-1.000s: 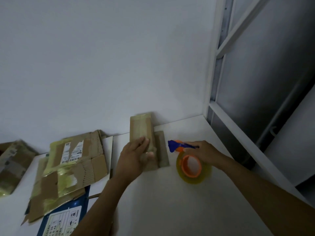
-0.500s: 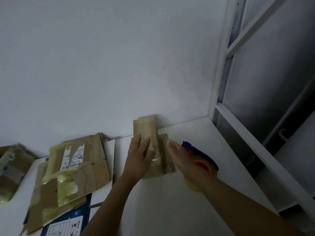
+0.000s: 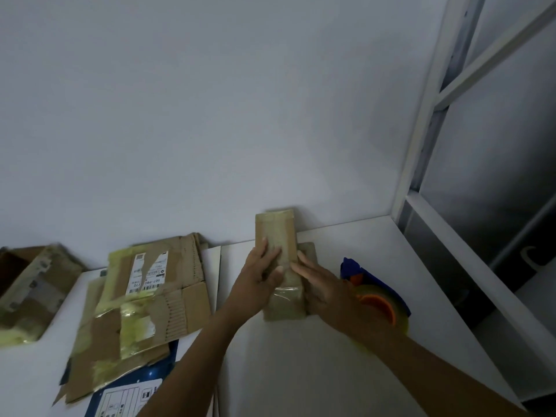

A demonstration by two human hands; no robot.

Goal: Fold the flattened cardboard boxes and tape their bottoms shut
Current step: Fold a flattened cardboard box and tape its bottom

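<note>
Small brown taped cardboard box point(image 3: 279, 233): on white table point(image 3: 301, 362), between both hands, long axis pointing away from person.
Left hand point(image 3: 255, 281): straight fingers flat on box, gripping nothing.
Right hand point(image 3: 325, 287): straight fingers press box's right edge.
Orange-cored clear tape roll point(image 3: 382, 305): right of box, nearest right hand.
Flattened brown cardboard stack point(image 3: 144, 296): left of box, apart.

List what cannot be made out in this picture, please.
Head view:
Tape dispenser: partly hidden behind the right hand.
Small box: its middle is covered by the left hand.
Shipping label: print too small and blurred.
Taped box: cut off by the left edge.
</note>
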